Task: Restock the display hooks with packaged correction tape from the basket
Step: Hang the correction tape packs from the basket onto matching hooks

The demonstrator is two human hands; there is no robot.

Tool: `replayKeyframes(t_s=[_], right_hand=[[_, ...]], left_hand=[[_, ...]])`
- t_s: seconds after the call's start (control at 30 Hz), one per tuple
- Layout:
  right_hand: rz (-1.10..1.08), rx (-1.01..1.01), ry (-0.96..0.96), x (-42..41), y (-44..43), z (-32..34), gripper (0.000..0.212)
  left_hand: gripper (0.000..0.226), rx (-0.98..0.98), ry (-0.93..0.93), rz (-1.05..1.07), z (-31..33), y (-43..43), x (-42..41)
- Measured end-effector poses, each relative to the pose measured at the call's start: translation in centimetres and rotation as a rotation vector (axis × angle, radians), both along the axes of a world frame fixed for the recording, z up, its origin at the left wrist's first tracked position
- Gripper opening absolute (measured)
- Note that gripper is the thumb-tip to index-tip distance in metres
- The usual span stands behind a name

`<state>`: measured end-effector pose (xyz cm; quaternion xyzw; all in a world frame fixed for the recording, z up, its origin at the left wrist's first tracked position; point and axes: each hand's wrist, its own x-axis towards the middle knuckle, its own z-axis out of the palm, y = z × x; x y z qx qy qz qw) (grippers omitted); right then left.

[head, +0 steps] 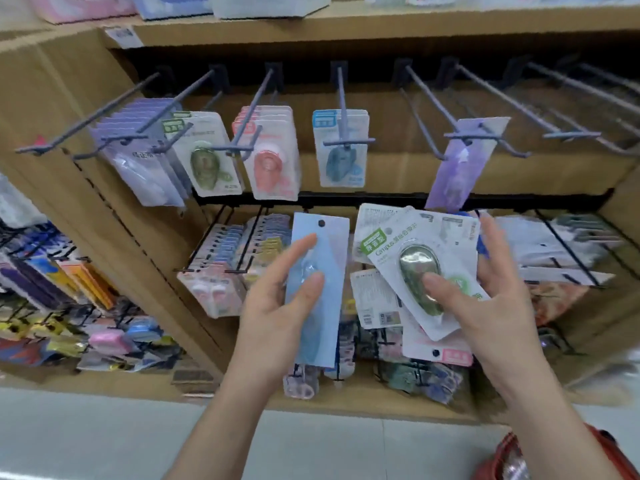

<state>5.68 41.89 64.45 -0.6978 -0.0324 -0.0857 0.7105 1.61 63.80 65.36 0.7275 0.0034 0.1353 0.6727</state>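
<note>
My left hand (277,306) holds one light blue correction tape pack (323,251) upright, thumb on its front, its punched hole at the top. My right hand (485,299) grips a fanned stack of packs, thumb pressing the top one, a white pack with a green tape (415,251); a pink-labelled pack (446,355) sticks out below. Above them grey display hooks (343,105) carry purple packs (138,161), a green pack (204,157), pink packs (273,154), blue packs (341,150) and a lone purple pack (460,161). The red basket (502,459) shows at the bottom right corner.
Several hooks at the upper right (571,133) hang bare. A lower row of black hooks (239,251) is packed with other stationery. The wooden shelf frame (145,237) divides this bay from a crowded bay at the left (52,289). Grey floor (104,438) lies below.
</note>
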Motion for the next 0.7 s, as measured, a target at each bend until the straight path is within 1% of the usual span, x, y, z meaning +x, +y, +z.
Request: replayKeyframes(t_s=[0.1, 0.17, 0.27, 0.43, 0.7], right_hand=[[-0.106, -0.026, -0.033, -0.6, -3.3, 0.2, 0.097], [-0.156, -0.020, -0.048, -0.8, -5.3, 0.3, 0.096], [-0.183, 0.005, -0.065, -1.1, -7.5, 0.3, 0.089], [-0.183, 0.037, -0.076, -1.0, -9.4, 0.4, 0.093], [-0.137, 0.016, -0.076, -0.7, -9.3, 0.6, 0.097]], left_hand=[[0.046, -0.023, -0.011, -0.201, 0.8, -4.4, 1.2], [0.053, -0.022, -0.033, -0.274, 1.3, -6.8, 1.9], [0.056, -0.029, -0.103, -0.235, 2.0, -9.0, 3.3], [0.058, 0.003, -0.153, -0.180, 2.9, -10.7, 5.3], [0.056, -0.022, -0.179, -0.041, 3.2, -11.7, 5.9]])
